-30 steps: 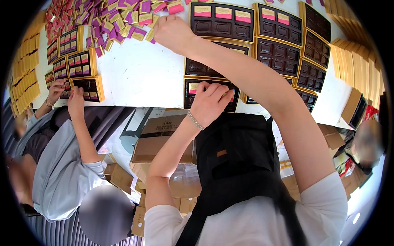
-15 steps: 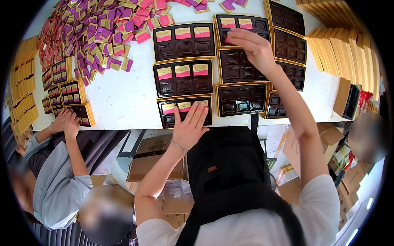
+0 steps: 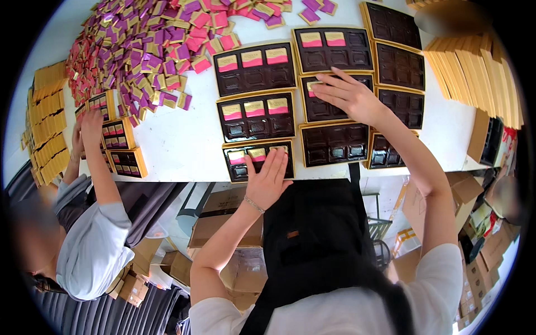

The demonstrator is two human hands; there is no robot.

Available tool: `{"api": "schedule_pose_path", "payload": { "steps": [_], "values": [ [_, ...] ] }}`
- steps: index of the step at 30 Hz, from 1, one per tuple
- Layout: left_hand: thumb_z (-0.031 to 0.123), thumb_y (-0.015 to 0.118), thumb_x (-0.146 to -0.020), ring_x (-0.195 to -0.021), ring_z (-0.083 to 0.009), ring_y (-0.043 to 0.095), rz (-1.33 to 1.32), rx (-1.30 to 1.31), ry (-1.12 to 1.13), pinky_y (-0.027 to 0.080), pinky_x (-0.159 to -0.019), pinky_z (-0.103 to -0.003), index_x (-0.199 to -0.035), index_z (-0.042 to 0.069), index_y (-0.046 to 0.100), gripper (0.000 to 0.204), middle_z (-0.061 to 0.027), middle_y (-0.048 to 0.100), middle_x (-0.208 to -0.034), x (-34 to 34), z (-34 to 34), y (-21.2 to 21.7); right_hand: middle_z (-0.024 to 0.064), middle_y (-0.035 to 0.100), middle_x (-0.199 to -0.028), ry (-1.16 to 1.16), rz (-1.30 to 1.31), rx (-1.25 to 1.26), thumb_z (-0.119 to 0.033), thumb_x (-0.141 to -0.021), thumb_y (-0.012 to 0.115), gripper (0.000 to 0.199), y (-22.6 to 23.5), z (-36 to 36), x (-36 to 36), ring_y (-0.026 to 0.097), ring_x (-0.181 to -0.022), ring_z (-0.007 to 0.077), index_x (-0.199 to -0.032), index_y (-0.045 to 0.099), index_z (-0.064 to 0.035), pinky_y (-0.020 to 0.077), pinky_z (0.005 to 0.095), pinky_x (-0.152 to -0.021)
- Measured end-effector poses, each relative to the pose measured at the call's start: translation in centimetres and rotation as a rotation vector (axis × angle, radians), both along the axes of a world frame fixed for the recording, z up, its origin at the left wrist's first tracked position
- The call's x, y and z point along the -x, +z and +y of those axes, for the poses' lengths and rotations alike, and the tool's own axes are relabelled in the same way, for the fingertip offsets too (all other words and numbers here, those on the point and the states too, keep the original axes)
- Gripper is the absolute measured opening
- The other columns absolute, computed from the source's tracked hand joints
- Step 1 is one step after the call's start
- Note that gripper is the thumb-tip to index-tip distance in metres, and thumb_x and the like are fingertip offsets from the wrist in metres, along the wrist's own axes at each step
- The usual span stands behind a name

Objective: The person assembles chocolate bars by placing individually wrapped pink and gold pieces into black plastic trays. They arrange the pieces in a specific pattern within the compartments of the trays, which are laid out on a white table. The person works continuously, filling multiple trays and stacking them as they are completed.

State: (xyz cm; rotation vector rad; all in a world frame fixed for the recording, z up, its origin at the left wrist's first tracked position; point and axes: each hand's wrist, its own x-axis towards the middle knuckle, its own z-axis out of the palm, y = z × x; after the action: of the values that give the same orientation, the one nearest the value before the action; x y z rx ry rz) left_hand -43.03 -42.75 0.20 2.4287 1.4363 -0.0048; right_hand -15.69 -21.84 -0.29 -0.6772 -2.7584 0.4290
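The right grip (image 3: 353, 99) is above the middle box (image 3: 329, 111), and its fingertips are at the upper left cell, where one gold-and-pink piece (image 3: 312, 91) is lying, partly covered. So this piece is to the left of the palm, just at the fingertips. The long axis of the box goes from left to right, while the right forearm enters aslant from the near right side. The right grip is clearly nearer to this piece than the left one. Its fingers are almost straight and a little parted; the thumb is hidden, so I cannot tell if the piece is pinched or only touched.

The left grip (image 3: 267, 181) is nearer to the body and to the left of the right grip. It lies flat, with the thumb spread away, over the near box (image 3: 237, 171), the fingers covering its upper right corner; it does not seem to close around anything.

Just beyond the right grip there is a box with two pieces (image 3: 338, 60). The pile of wrapped pieces (image 3: 167, 44) is on the desk (image 3: 184, 137), to the left and farther out from both grips.
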Motion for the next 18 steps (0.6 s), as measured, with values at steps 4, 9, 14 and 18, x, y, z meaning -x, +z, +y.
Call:
{"api": "schedule_pose_path", "payload": {
  "steps": [4,9,14,18],
  "values": [
    [0.043,0.068,-0.078,-0.137,-0.0249,0.037,-0.070,0.032,-0.009,0.018,-0.102,-0.073,-0.138,0.003,0.044,0.076,-0.0131,0.040,-0.147,0.5,0.6,0.6,0.0021,0.055,-0.136,0.010,-0.089,0.082,-0.003,-0.079,0.057,0.047,0.3,0.2,-0.2,0.043,-0.134,0.0220,-0.125,0.061,-0.0104,0.0252,0.0477,-0.116],
    [0.024,0.064,-0.082,-0.130,-0.0228,0.046,-0.032,-0.234,0.027,0.020,-0.103,-0.073,-0.129,0.008,0.051,0.051,-0.0100,0.051,-0.137,4.6,9.5,3.1,0.0075,0.068,-0.106,-0.023,0.113,0.078,0.003,-0.065,0.065,0.032,3.1,2.5,3.6,0.061,-0.107,0.0280,-0.096,0.069,-0.0034,0.0451,0.0442,-0.100],
    [0.000,0.066,-0.070,-0.092,-0.0299,0.061,-0.282,-0.381,0.180,0.051,-0.081,-0.039,-0.106,0.009,0.066,0.038,-0.0079,0.066,-0.099,11.9,26.0,0.3,0.0096,0.063,-0.088,-0.239,0.124,0.106,0.000,-0.080,0.060,0.023,1.4,10.0,14.9,0.061,-0.083,0.0314,-0.101,0.066,-0.0086,0.0506,0.0403,-0.072],
    [0.001,0.070,-0.070,-0.097,-0.0298,0.060,-0.298,-0.248,0.080,0.051,-0.084,-0.039,-0.110,0.009,0.065,0.040,-0.0084,0.063,-0.105,13.1,30.1,-1.9,0.0115,0.056,-0.098,-0.160,0.032,0.334,-0.001,-0.081,0.063,0.023,-1.2,14.6,19.4,0.060,-0.091,0.0301,-0.103,0.063,-0.0064,0.0507,0.0403,-0.074]
  ]
}}
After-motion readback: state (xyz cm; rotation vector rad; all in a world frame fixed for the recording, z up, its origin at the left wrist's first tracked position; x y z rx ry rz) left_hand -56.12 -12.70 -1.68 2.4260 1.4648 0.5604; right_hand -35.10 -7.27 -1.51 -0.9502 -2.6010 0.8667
